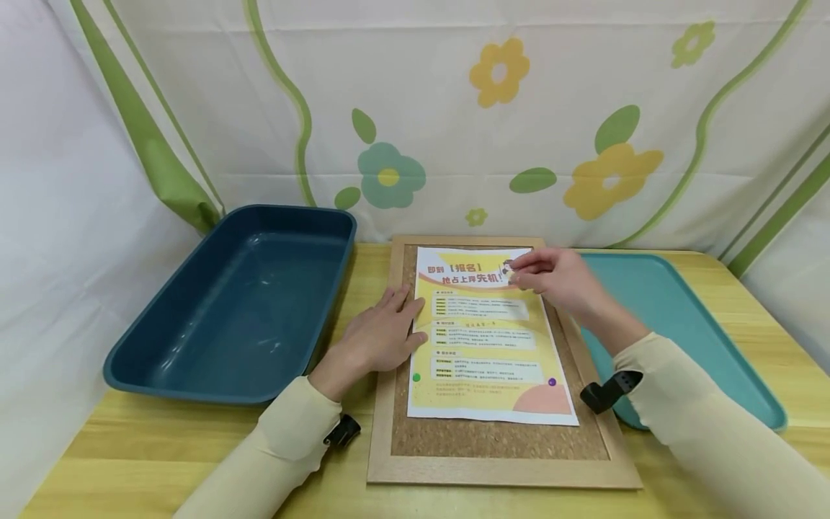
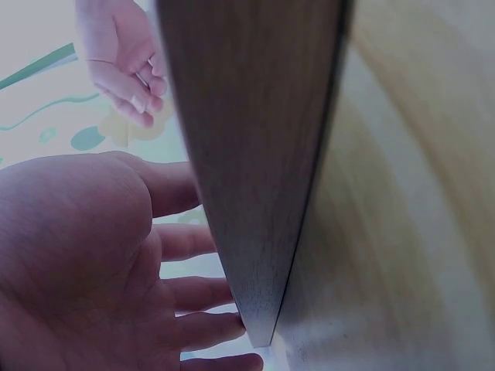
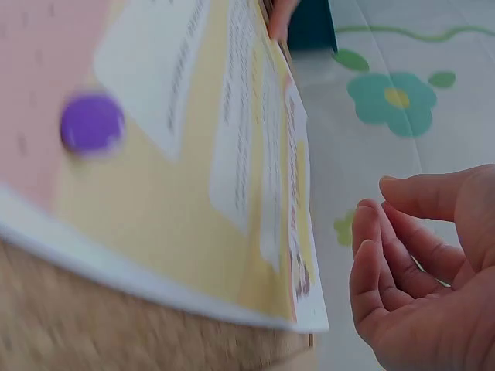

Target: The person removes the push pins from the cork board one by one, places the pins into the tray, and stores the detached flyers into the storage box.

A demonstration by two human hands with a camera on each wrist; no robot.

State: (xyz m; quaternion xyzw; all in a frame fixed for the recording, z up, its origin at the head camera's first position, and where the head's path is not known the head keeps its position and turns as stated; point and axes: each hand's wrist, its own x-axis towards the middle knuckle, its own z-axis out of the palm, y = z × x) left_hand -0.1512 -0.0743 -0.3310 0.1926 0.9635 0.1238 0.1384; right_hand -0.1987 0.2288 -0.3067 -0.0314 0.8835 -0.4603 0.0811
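A yellow printed sheet (image 1: 480,339) lies on a wood-framed cork board (image 1: 499,440). Near its lower corners are a green push pin (image 1: 416,377) and a purple push pin (image 1: 552,382). My left hand (image 1: 382,335) rests on the board's left frame, fingers extended, with some fingertips on the sheet's edge. In the left wrist view its fingers reach along the frame's side (image 2: 247,154). My right hand (image 1: 560,277) hovers by the sheet's upper right corner. Its fingers (image 3: 371,239) are loosely bent, thumb and index tips slightly apart, with nothing visible between them.
A deep dark blue tub (image 1: 259,317) stands left of the board on the wooden table (image 1: 130,447). On the right lies a flat teal tray (image 1: 687,339), partly behind my right forearm. A flowered white curtain (image 1: 441,108) hangs behind.
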